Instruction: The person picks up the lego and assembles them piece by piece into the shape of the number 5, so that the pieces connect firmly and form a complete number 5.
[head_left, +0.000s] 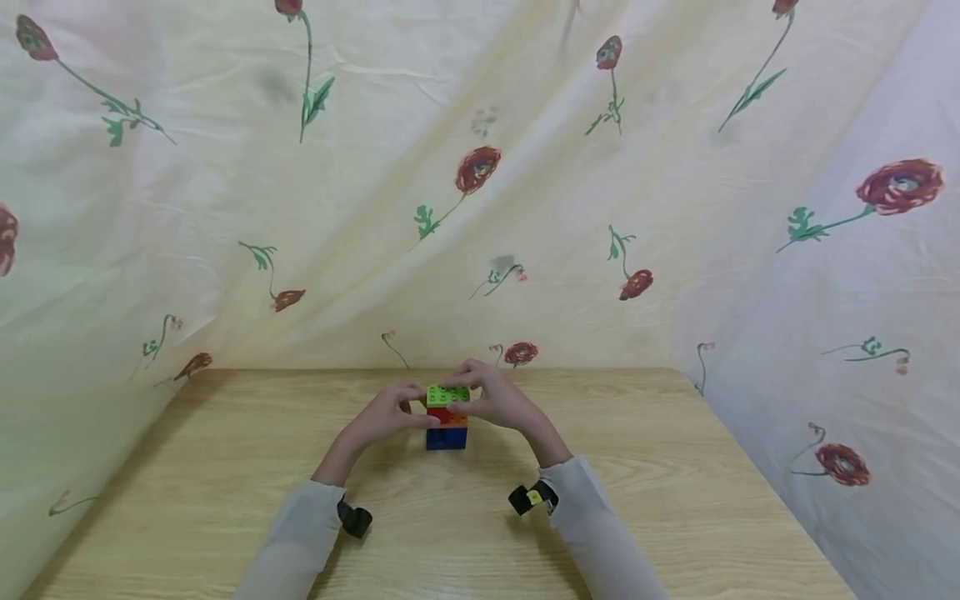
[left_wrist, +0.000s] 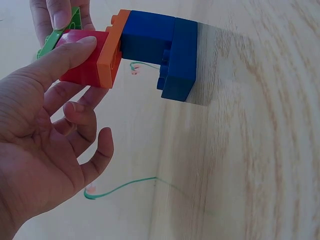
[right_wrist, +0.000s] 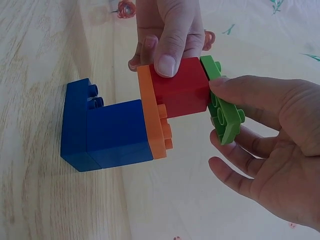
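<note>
The left hand (head_left: 382,417) is pinching the red block (right_wrist: 180,90) — its thumb tip (left_wrist: 82,47) is pressing one face while the other fingers are curling behind it, as the wrist views show. The right hand (head_left: 498,402) is holding the green plate (right_wrist: 223,107) that is sitting on top of the red block, thumb (right_wrist: 240,90) lying along its studded face and the remaining fingers (right_wrist: 235,177) spreading loosely below.

Under the red block, an orange plate (right_wrist: 150,115) is separating it from the blue blocks (right_wrist: 107,130) — the lowest of them is resting on the wooden table (head_left: 675,467), near its far edge and about midway across. Both light sleeves (head_left: 592,525) are reaching in from the near side, each with a black wrist strap (head_left: 354,518). A pale cloth printed with red flowers (head_left: 477,168) is hanging behind and beside the table.
</note>
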